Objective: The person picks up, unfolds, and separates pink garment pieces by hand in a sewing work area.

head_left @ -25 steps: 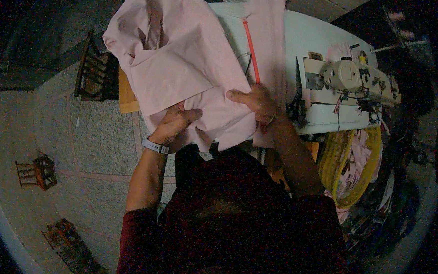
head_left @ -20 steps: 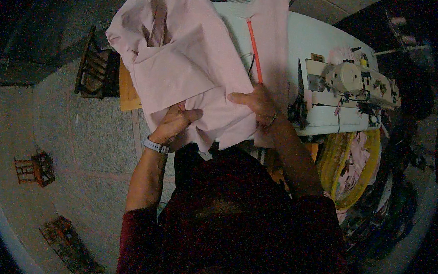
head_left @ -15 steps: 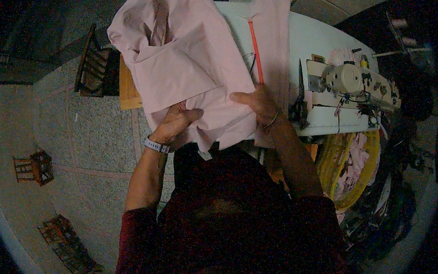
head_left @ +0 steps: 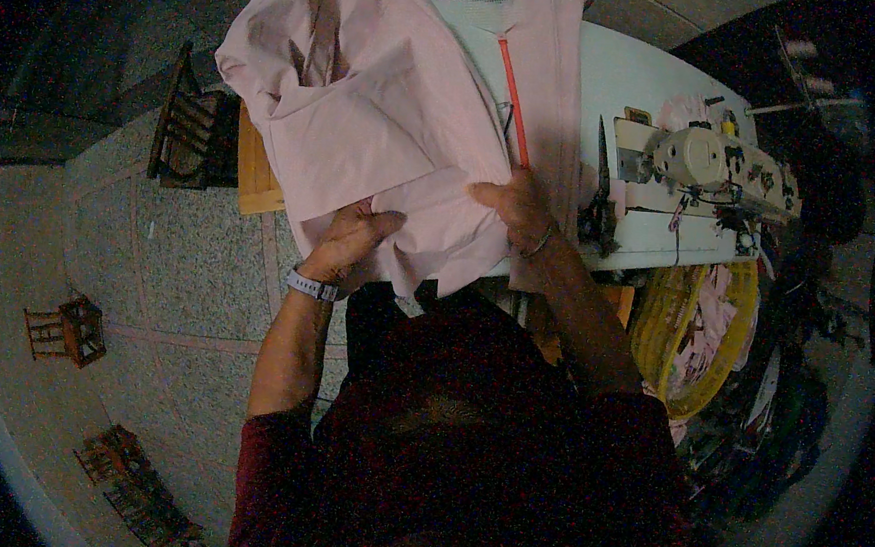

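Hands at frame centre: my left hand (head_left: 351, 240) and right hand (head_left: 514, 206) each pinch the pink fabric (head_left: 387, 120) draped over the tabletop (head_left: 649, 86), and I judge loose folds could slide floorward, or snag the sewing machine (head_left: 710, 165).

Under our left hand (head_left: 354, 240) and right hand (head_left: 514, 206) we see pale pink cloth (head_left: 387, 120), an orange-red strip (head_left: 513, 103) just beyond the right hand, and a yellow basket (head_left: 679, 338) beside that forearm.
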`<action>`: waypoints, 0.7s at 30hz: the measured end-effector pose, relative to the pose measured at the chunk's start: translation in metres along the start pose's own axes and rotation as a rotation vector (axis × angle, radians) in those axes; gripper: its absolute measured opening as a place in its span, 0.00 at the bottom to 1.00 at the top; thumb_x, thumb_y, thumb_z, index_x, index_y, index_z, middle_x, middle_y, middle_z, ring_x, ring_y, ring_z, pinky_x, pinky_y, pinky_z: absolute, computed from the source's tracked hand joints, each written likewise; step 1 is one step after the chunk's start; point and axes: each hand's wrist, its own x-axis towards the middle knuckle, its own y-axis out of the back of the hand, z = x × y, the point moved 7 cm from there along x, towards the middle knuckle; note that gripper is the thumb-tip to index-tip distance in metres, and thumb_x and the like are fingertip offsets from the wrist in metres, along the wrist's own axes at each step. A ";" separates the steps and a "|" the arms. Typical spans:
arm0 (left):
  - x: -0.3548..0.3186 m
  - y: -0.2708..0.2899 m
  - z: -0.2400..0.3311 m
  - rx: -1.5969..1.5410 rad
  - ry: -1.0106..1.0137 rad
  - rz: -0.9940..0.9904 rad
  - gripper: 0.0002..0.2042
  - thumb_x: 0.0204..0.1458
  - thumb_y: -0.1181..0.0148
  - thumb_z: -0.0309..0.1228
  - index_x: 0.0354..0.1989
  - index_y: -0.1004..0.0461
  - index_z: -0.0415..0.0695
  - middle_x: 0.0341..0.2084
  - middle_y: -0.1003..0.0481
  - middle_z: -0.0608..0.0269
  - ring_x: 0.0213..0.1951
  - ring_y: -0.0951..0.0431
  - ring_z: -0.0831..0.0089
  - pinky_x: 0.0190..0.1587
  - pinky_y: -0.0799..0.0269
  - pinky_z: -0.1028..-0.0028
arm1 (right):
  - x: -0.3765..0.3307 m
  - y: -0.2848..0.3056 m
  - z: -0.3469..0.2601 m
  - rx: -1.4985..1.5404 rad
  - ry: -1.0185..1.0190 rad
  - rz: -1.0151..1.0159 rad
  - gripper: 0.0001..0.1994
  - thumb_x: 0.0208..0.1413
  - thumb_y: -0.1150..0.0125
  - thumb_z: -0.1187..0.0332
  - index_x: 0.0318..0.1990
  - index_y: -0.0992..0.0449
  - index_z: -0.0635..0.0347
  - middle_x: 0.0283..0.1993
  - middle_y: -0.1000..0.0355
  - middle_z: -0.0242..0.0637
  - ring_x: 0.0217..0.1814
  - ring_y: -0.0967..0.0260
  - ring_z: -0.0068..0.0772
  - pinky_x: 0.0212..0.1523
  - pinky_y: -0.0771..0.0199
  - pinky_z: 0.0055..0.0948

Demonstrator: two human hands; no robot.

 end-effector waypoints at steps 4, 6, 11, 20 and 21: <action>-0.012 -0.004 0.016 0.261 -0.058 0.164 0.21 0.49 0.42 0.31 0.50 0.31 0.33 0.39 0.25 0.58 0.38 0.27 0.70 0.46 0.32 0.73 | -0.019 0.005 -0.018 -0.126 -0.081 0.028 0.24 0.42 0.37 0.72 0.50 0.30 0.69 0.45 0.26 0.42 0.45 0.27 0.37 0.48 0.27 0.35; -0.038 -0.019 0.057 0.707 -0.072 0.266 0.20 0.49 0.41 0.31 0.49 0.32 0.32 0.37 0.25 0.55 0.36 0.28 0.70 0.45 0.31 0.71 | -0.042 -0.013 -0.057 0.178 -0.021 -0.039 0.25 0.42 0.37 0.71 0.51 0.30 0.69 0.45 0.26 0.42 0.45 0.27 0.37 0.48 0.27 0.35; -0.062 -0.014 0.048 0.331 -0.530 0.456 0.19 0.48 0.40 0.26 0.50 0.32 0.33 0.39 0.28 0.53 0.42 0.31 0.67 0.46 0.34 0.65 | -0.064 -0.022 -0.094 0.297 0.018 -0.172 0.25 0.42 0.38 0.69 0.51 0.30 0.68 0.45 0.26 0.42 0.45 0.27 0.36 0.48 0.27 0.35; -0.080 -0.071 0.095 0.895 -0.879 0.495 0.13 0.46 0.38 0.24 0.43 0.23 0.43 0.36 0.31 0.55 0.41 0.32 0.61 0.46 0.38 0.67 | -0.055 -0.015 -0.057 0.004 0.081 -0.037 0.30 0.37 0.33 0.56 0.46 0.28 0.70 0.40 0.26 0.48 0.38 0.26 0.39 0.40 0.26 0.35; -0.079 -0.074 0.095 0.840 -0.890 0.483 0.13 0.46 0.38 0.24 0.42 0.23 0.43 0.36 0.30 0.55 0.41 0.32 0.60 0.45 0.38 0.67 | -0.058 -0.017 -0.059 0.026 0.070 -0.060 0.29 0.38 0.34 0.58 0.47 0.28 0.70 0.41 0.26 0.46 0.40 0.27 0.38 0.42 0.27 0.34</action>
